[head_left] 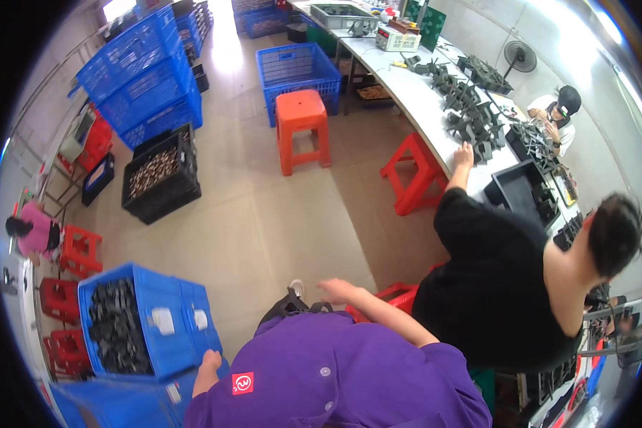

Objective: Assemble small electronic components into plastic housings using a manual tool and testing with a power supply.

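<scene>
My left hand (210, 360) hangs low beside a blue plastic crate (171, 314) filled with black parts (118, 328). Its fingers are partly turned away, and whether it touches the crate is unclear. In front of my purple shirt, my right hand (339, 291) is held out with its fingers loosely stretched and nothing in them. Just beyond it lies bare floor, and a red stool (389, 296) stands to its right, partly behind my forearm.
A co-worker in black (499, 278) sits close on my right, reaching over a white table (414, 93) covered with black parts. Ahead stand an orange stool (301, 107) and a blue basket (299, 60). Stacked blue crates (143, 78) and a black crate (162, 192) stand to the left.
</scene>
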Motion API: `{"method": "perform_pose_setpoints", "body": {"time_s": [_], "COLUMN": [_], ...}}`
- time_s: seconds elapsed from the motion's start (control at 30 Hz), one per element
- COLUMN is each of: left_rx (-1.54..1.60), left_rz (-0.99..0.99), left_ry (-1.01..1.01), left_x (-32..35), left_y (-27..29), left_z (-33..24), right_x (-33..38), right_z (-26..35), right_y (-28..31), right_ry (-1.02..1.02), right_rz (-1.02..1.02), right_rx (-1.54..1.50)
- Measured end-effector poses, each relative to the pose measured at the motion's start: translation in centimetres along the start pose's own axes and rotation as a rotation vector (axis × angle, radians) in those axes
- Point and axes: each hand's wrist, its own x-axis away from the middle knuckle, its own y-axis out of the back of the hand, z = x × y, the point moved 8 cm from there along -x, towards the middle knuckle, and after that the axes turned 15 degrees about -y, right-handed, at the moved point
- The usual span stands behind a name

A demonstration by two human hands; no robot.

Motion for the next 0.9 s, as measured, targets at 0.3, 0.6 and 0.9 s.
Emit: {"method": "perform_pose_setpoints", "body": {"time_s": [0.3, 0.6, 0.9], "left_rx": [0.083, -0.351, -0.761], "left_rz": [-0.045, 0.575, 0.802], "left_ry": [-0.659, -1.019, -1.118], "left_x": [-30.6, -46.5, -54.8], "left_y": [31.7, 28.0, 40.6], "left_z": [-44.1, -74.3, -99.4], "right_x": [-13.9, -31.0, -37.5], "right_z": [-13.7, -26.2, -34.2], "right_y": [11.5, 34.9, 47.9], "right_ry": [-0.362, -0.400, -0.506], "right_rz": [0.093, 0.158, 0.065], "right_rx": [-0.291, -0.537, -1.017]}}
